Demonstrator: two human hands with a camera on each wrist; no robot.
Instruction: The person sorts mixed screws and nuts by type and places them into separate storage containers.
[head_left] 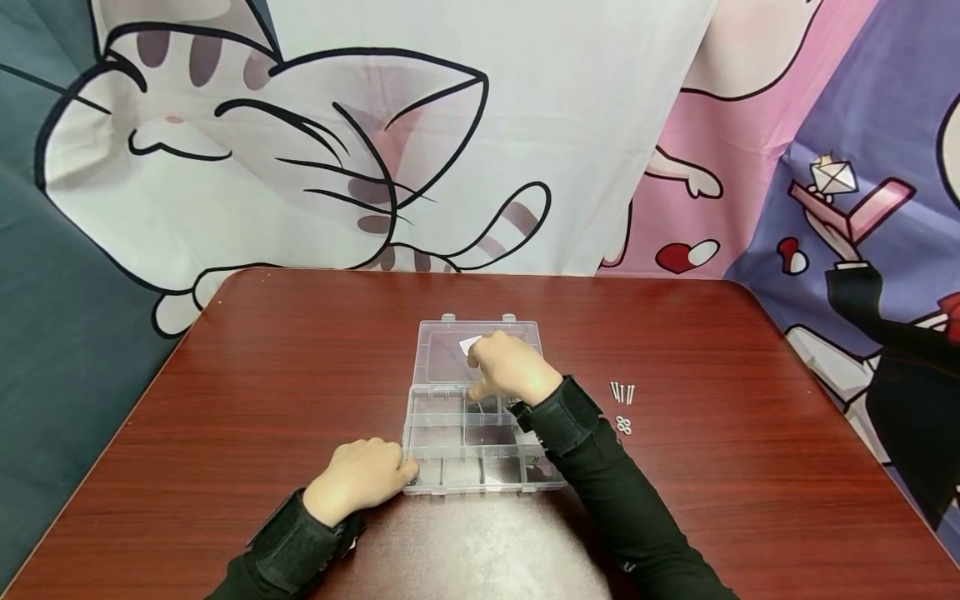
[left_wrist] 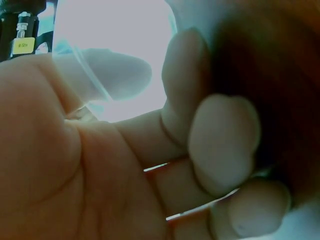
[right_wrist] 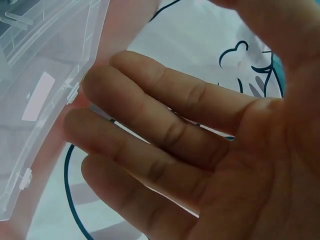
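A clear plastic compartment box [head_left: 461, 471] lies on the table with its lid [head_left: 442, 350] folded back, away from me. My left hand [head_left: 360, 477] holds the box's front left corner; the left wrist view shows its thumb [left_wrist: 125, 75] against the bright plastic and the other fingers curled. Over the hinge side, my right hand [head_left: 513, 367] hovers above the back compartments and part of the lid. Its fingers [right_wrist: 150, 120] stretch out loosely with nothing in them, in the right wrist view. Small dark items lie in the front right compartment [head_left: 538, 471], too small to make out.
Several silver screws [head_left: 622, 392] lie in a row on the wooden table [head_left: 750, 433], right of the box. Just in front of them sit several small ring-shaped pieces [head_left: 623, 425]. A printed cat curtain [head_left: 570, 125] hangs behind the table's far edge.
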